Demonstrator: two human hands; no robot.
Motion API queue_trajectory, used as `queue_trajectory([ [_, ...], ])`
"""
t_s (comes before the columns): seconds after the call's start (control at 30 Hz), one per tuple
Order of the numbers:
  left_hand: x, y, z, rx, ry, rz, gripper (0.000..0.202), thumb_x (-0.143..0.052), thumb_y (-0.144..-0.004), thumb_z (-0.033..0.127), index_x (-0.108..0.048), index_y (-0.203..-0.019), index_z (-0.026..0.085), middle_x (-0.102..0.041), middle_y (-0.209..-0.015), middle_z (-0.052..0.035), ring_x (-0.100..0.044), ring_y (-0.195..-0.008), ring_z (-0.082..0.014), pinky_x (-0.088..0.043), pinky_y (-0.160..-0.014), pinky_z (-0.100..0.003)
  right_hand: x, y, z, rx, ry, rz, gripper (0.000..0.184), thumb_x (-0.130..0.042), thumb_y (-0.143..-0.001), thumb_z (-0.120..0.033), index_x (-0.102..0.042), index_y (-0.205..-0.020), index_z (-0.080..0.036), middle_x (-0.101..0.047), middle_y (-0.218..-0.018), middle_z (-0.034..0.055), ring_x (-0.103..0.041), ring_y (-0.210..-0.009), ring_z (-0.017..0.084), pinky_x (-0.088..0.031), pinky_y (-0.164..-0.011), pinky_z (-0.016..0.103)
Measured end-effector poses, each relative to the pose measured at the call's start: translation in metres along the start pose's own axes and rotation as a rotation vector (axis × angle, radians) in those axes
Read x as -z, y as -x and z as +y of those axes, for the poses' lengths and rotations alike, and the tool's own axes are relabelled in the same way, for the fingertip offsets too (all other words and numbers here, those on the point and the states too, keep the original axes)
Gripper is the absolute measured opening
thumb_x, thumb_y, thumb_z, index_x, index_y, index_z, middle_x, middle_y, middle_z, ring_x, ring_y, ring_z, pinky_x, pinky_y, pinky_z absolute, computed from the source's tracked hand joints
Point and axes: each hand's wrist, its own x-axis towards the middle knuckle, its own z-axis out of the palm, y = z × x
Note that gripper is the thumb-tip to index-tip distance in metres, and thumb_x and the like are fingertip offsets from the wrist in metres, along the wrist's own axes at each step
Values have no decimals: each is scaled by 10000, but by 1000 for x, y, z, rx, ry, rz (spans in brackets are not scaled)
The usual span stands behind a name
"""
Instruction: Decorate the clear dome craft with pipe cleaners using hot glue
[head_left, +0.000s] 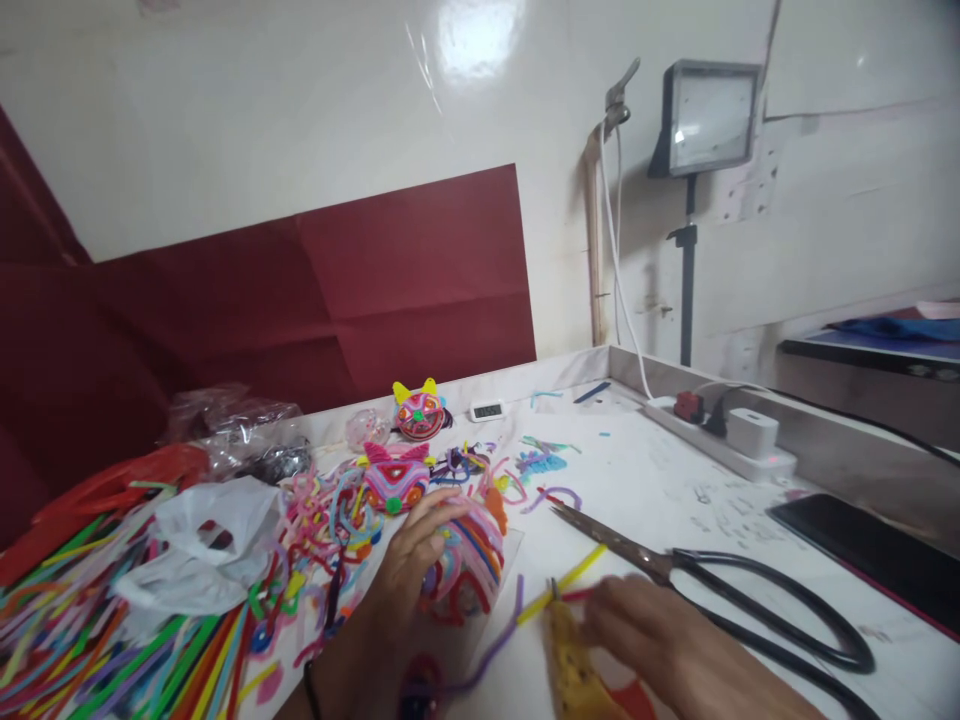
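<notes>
My left hand [420, 550] rests its fingers over the top of a rounded piece [480, 550] covered in rows of pink, purple, blue and red pipe cleaners, gripping it against the table. My right hand [637, 630], smeared by motion, is at the right side of a yellow glue gun [568, 650]; I cannot tell whether its fingers close around it. Beside the gun's tip lie a yellow pipe cleaner [581, 568] and a purple pipe cleaner [491, 655]. Large black-handled scissors [652, 562] lie just beyond my right hand.
Two finished-looking pipe-cleaner animal faces, a pink-eared one [395, 478] and a yellow-eared one [418, 412], stand behind. Loose pipe cleaners [150, 665] and a white plastic bag [202, 540] fill the left. A power strip [727, 445] and phone [870, 550] lie right.
</notes>
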Motion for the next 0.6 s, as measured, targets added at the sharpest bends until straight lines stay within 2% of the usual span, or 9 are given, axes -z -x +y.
queue_trajectory([
  [0.07, 0, 0, 1, 0, -2, -12, 375, -430, -902, 299, -706, -1155, 263, -586, -1373, -38, -487, -1309, -252, -368, -1122, -407, 12, -24, -12, -110, -118, 93, 220, -614, -818, -174, -644, -1021, -254, -688, -1023, 75, -662, -949, 245, -523, -817, 323],
  [0.1, 0, -1, 0, -2, -2, -22, 376, -435, -900, 306, -706, -1157, 263, -579, -1379, -41, -482, -1312, -256, -363, -1124, -410, 15, -38, -17, -172, -167, 154, 172, -600, -815, -167, -646, -960, -245, -689, -992, 66, -658, -944, 236, -519, -799, 318],
  [0.17, 0, -1, -3, -11, 2, -40, 376, -443, -900, 327, -703, -1164, 264, -572, -1383, -46, -472, -1318, -263, -349, -1129, -416, 15, -65, -23, -271, -259, 122, 115, -622, -819, -186, -638, -927, -222, -685, -967, 53, -646, -931, 220, -496, -808, 319],
  [0.3, -2, -3, -10, -13, 30, -53, 376, -461, -896, 349, -696, -1175, 263, -559, -1388, -56, -465, -1320, -267, -351, -1122, -411, 6, -105, -22, -310, -373, 64, 56, -698, -777, -191, -645, -795, -195, -677, -829, 21, -616, -787, 179, -443, -709, 277],
  [0.43, -5, -3, -12, -15, 76, -37, 378, -471, -884, 354, -704, -1162, 247, -559, -1375, -74, -488, -1299, -264, -383, -1095, -384, -1, -119, -15, -317, -414, 42, 118, -680, -769, -146, -624, -669, -176, -644, -677, -4, -570, -647, 141, -400, -612, 243],
  [0.6, -8, -1, -15, -21, 77, -23, 363, -472, -895, 361, -706, -1152, 256, -549, -1376, -76, -486, -1296, -261, -385, -1085, -376, -8, -123, -7, -303, -444, 25, 129, -677, -748, -125, -618, -640, -164, -637, -636, -19, -567, -605, 110, -406, -580, 201],
])
